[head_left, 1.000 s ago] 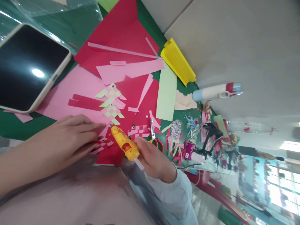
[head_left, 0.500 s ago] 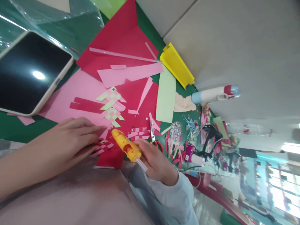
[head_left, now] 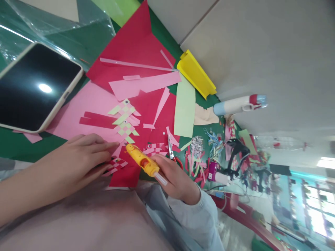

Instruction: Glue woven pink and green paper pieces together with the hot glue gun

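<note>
1. The right hand is closing around a yellow glue gun, whose nozzle is pointing toward 10 o'clock in the view, while a clear glue stick is jutting from its back end toward 4 o'clock
2. Taking the glue gun as the clock's centre, the left hand is reaching in from 9 o'clock, its fingers lying close together over a red-and-pink woven fish; whether they are pinching it, I cannot tell
3. The hands are staying apart, with the left fingertips lying near the nozzle
4. Two green-and-pink woven fish are lying toward 11 o'clock, partly over a pink sheet
5. Another pink-and-red woven fish is lying toward 2 o'clock, and the scissors are resting just beyond it, their red handle partly hiding behind the right hand
6. A dark-screened tablet or phone is lying on the green tabletop toward 10 o'clock, and a folded yellow piece is sitting toward 1 o'clock
7. A pale green sheet is stretching between 1 and 2 o'clock, a bottle is showing toward 2 o'clock, and cut paper strips are lying toward 3 o'clock
</note>
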A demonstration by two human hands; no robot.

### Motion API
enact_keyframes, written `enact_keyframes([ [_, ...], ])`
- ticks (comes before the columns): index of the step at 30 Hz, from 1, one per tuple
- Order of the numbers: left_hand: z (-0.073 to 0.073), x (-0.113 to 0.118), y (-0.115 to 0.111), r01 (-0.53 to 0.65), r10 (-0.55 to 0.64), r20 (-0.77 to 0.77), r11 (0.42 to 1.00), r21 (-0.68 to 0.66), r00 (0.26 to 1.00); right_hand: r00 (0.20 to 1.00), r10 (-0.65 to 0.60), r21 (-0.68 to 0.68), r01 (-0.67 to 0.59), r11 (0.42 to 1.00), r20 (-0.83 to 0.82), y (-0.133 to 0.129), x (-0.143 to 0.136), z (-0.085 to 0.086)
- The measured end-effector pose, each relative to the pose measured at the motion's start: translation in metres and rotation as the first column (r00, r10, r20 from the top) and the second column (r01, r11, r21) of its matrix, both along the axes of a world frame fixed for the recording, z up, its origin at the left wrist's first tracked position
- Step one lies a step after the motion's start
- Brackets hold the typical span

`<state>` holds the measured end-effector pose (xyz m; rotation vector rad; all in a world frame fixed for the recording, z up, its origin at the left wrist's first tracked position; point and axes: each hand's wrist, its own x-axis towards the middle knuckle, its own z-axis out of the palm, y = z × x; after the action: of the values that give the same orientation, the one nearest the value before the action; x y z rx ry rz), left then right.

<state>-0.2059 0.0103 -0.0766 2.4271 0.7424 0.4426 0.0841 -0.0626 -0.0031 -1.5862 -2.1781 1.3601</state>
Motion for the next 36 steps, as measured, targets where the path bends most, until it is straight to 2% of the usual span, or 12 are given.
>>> enact_keyframes([
  [5, 0.0, 0.0, 0.0, 0.003, -0.003, -0.003, 1.0, -0.003, 1.0, 1.0, 0.002, 0.015, -0.002, 1.0, -0.006, 0.001, -0.002, -0.003],
  [12, 0.0, -0.002, 0.001, 0.011, -0.013, -0.034, 0.998, -0.058, 0.999, 1.0, 0.017, -0.032, -0.017, 0.999, 0.002, 0.003, -0.003, -0.001],
  [20, -0.002, -0.003, -0.001, 0.004, -0.005, -0.021, 1.0, -0.03, 1.0, 1.0, 0.015, -0.049, -0.015, 0.999, 0.003, 0.004, -0.005, 0.001],
  [28, -0.002, -0.001, 0.0, 0.008, -0.008, -0.006, 1.0, -0.018, 1.0, 1.0, 0.013, 0.01, -0.013, 1.0, 0.017, 0.003, -0.004, 0.0],
  [36, -0.005, -0.003, 0.0, 0.012, -0.014, -0.023, 0.999, -0.053, 1.0, 0.993, -0.1, 0.0, 0.101, 0.995, -0.055, -0.009, -0.004, -0.005],
])
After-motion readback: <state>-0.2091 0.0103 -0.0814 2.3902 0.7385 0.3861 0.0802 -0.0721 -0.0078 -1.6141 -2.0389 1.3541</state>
